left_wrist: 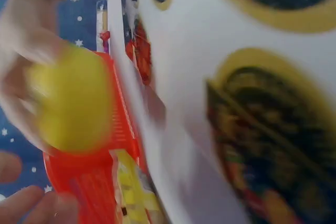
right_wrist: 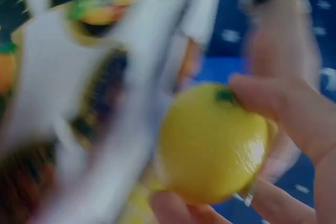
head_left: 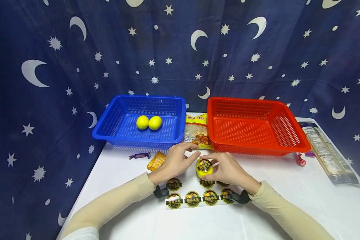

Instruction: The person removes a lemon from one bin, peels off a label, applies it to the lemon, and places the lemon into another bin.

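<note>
My right hand [head_left: 228,169] grips a yellow lemon [right_wrist: 210,145] between thumb and fingers, above a sheet of round stickers [head_left: 193,199]. In the head view, a black and gold fruit sticker [head_left: 204,165] shows on the lemon's upper side. Just left of it, my left hand [head_left: 179,160] has its fingers loosely bent and holds nothing. The left fingertips [left_wrist: 58,205] are apart from the lemon in the left wrist view, where the lemon looks blurred. Two more lemons [head_left: 142,122] lie side by side in the blue basket [head_left: 171,137].
A red basket [head_left: 258,146] stands at the back right, with a yellow-topped food packet [head_left: 197,131] between the baskets. A purple wrapped candy [head_left: 139,155] and an orange packet [head_left: 156,161] lie left. A red candy [head_left: 301,160] and long clear packaging [head_left: 330,155] lie right.
</note>
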`<state>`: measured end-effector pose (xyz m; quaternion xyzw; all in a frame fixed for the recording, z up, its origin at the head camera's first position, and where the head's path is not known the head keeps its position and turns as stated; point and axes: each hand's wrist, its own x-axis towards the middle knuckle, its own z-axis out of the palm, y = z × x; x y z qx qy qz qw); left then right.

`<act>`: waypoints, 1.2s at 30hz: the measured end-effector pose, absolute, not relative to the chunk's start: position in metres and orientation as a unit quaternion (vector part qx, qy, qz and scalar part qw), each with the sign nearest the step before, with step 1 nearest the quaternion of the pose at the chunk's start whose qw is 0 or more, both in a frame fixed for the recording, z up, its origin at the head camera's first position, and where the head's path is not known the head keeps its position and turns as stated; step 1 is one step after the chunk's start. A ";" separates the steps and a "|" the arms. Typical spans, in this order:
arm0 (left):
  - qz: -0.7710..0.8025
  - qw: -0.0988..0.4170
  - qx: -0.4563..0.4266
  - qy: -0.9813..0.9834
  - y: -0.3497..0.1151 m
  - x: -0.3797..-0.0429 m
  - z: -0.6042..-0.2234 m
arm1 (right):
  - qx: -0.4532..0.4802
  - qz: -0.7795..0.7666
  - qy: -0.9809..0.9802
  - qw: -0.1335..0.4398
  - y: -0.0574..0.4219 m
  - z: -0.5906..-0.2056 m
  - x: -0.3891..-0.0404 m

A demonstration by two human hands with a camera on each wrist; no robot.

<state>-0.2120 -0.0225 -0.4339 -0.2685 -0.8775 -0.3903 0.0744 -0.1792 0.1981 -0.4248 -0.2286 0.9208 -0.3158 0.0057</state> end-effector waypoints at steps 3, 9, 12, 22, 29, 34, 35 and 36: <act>-0.407 0.066 -0.282 -0.866 -0.008 -0.215 -0.433 | -0.239 -0.322 0.916 0.001 0.225 -0.393 -0.171; -0.383 0.075 -0.276 -0.878 0.022 -0.226 -0.426 | -0.179 -0.293 0.939 -0.025 0.268 -0.329 -0.207; -0.358 0.086 -0.269 -0.890 0.033 -0.235 -0.422 | -0.139 -0.265 0.954 -0.018 0.276 -0.317 -0.247; -0.317 0.104 -0.252 -0.908 0.044 -0.239 -0.426 | -0.134 -0.207 0.968 0.038 0.286 -0.367 -0.343; -0.329 0.097 -0.249 -0.906 0.044 -0.239 -0.426 | -0.141 -0.193 0.965 0.110 0.290 -0.393 -0.356; -0.332 0.103 -0.249 -0.904 0.044 -0.240 -0.425 | -0.136 -0.199 0.964 0.116 0.291 -0.395 -0.358; -0.330 0.103 -0.248 -0.905 0.044 -0.240 -0.425 | -0.138 -0.196 0.964 0.117 0.291 -0.394 -0.358; -0.329 0.103 -0.248 -0.905 0.044 -0.241 -0.425 | -0.139 -0.195 0.964 0.119 0.290 -0.394 -0.358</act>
